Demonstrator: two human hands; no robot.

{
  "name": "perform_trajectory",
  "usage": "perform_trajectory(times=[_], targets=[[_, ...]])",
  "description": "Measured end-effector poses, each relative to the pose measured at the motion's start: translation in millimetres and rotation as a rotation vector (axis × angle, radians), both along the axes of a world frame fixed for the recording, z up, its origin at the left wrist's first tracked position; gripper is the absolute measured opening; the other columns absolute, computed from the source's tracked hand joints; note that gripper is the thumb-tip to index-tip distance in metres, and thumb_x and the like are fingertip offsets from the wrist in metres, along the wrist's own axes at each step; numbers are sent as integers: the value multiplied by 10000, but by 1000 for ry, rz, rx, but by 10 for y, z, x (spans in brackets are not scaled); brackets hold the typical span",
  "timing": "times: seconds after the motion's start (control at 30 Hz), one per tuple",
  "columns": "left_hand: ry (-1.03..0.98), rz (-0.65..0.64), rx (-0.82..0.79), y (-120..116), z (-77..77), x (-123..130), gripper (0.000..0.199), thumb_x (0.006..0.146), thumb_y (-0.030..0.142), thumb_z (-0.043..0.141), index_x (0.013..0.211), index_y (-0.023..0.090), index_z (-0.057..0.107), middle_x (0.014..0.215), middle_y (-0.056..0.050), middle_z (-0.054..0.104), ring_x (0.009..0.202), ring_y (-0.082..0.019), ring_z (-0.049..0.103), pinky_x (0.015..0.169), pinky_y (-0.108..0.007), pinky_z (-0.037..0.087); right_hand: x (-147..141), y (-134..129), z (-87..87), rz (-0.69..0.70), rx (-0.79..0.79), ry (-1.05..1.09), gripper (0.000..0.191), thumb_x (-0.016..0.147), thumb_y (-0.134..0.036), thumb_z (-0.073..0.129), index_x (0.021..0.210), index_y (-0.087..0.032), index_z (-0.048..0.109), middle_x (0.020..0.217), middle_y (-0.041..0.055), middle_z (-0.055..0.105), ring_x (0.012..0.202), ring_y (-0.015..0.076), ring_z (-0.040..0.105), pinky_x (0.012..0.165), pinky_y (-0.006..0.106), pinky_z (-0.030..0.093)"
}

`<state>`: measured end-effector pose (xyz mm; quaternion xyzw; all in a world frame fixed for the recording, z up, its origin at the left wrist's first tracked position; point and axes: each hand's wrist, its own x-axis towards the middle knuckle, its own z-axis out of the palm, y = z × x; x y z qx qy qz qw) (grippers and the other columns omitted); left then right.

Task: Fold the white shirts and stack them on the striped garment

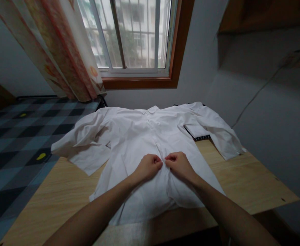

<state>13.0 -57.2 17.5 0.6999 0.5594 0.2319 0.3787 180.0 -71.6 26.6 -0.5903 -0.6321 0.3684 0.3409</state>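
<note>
Left hand (150, 167) and right hand (180, 166) meet almost knuckle to knuckle, a narrow gap between them, each with thumb and bent fingers pinched on the front opening of a white button-up shirt (137, 136). Both bare forearms reach in from the near side, angled toward each other.

Pale wood grain shows on the tabletop (244, 177) around the shirt; a black, white-marked item (202, 138) peeks out beneath its right side. To the left lies a checked bedspread (31, 131). Beyond are a barred window (139, 37) and a floral curtain (65, 51); a thin cord (257, 91) runs down the right wall.

The shirt lies spread under and around the hands — collar toward the far edge, hem toward the near edge, left sleeve past the left edge, right sleeve reaching the right edge.
</note>
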Motion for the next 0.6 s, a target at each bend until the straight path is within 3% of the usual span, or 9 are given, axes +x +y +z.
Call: perform_trajectory(times=[0.17,0.43,0.6], targets=[[-2,-21,-41,4,55,-3,204,695,288,558,655,147,699,599,-25,625,589,-151,522,557,-255,340,42,60,-109,7,-133,142,202,646,-190,563,729,-129,737,565,11,651,473,117,528,462,212,373],[-61,-58,-88,39,58,-30,216,683,311,549,624,143,672,571,-18,604,569,-143,500,546,-256,336,16,43,-74,-79,30,-7,85,618,-182,605,658,-149,673,567,7,638,538,125,557,518,212,388],[-39,-40,-82,40,62,-27,200,671,299,550,613,146,667,575,-22,619,584,-150,517,549,-256,340,-31,-4,-25,-15,46,-16,68,639,-192,612,664,-158,665,592,7,642,558,129,561,550,217,407]])
